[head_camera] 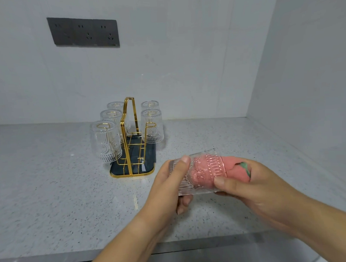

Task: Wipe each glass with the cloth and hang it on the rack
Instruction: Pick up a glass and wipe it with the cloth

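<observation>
The left hand point(170, 182) grasps the glass point(185, 186) around its base end, thumb on top and fingers curled below. The glass lies on its side in the air above the counter point(52, 184), in front of the rack point(126, 120) and to its right. The right hand point(252, 188) grips the pink cloth point(236, 170) between thumb and fingers; the cloth is pushed in through the mouth and fills about half of the inside.

I judge the glass to be stiff, rather thin and fragile. Its ribs and embossed pattern give some grip, but polished glass can be slippery, so the safe hold is around the thick base and not at the rim. The cloth is soft and takes the form of the inside.

On the rack, five hung glasses point(106, 141) sit mouth down, three on the left side and two on the right. The near right hook point(150, 124) looks free, and it is probably the place for this glass. The rack stands on a dark tray point(134, 168).
</observation>
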The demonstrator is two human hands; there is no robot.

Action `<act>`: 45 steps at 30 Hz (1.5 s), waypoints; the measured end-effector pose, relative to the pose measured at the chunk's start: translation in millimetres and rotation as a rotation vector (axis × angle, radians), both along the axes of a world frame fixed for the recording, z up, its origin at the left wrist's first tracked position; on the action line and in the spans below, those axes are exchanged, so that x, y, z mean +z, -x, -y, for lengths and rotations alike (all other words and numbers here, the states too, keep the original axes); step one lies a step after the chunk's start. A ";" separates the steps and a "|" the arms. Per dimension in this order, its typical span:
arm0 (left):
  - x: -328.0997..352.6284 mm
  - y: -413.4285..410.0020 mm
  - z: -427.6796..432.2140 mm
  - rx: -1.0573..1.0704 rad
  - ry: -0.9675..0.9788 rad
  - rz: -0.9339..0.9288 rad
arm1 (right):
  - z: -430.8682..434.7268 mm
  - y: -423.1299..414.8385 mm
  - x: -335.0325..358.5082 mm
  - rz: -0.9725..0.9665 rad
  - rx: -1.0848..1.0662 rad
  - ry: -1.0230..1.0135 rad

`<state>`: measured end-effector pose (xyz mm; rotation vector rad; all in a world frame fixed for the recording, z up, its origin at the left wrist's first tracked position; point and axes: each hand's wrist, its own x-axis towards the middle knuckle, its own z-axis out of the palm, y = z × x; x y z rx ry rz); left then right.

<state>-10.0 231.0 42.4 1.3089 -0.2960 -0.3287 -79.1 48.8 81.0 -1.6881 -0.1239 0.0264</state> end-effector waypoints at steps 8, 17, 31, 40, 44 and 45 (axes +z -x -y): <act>14.5 1.9 1.0 -0.152 0.056 -0.293 | -8.6 8.3 0.9 0.245 -0.015 0.356; 13.7 0.7 -9.3 -0.518 0.107 -0.307 | -1.9 8.8 6.4 0.409 -0.045 0.498; 17.7 -1.7 -2.5 -0.425 0.080 -0.487 | -6.1 15.6 10.4 0.303 -0.008 0.547; -0.2 2.1 0.0 -0.281 0.004 -0.024 | -0.9 8.0 5.7 0.165 -0.167 0.173; 2.7 3.2 -0.6 -0.253 0.026 -0.074 | -5.6 12.8 16.2 0.141 -0.052 0.160; 5.2 2.5 -1.3 -0.268 0.041 -0.145 | -6.6 15.6 19.1 0.167 -0.025 0.191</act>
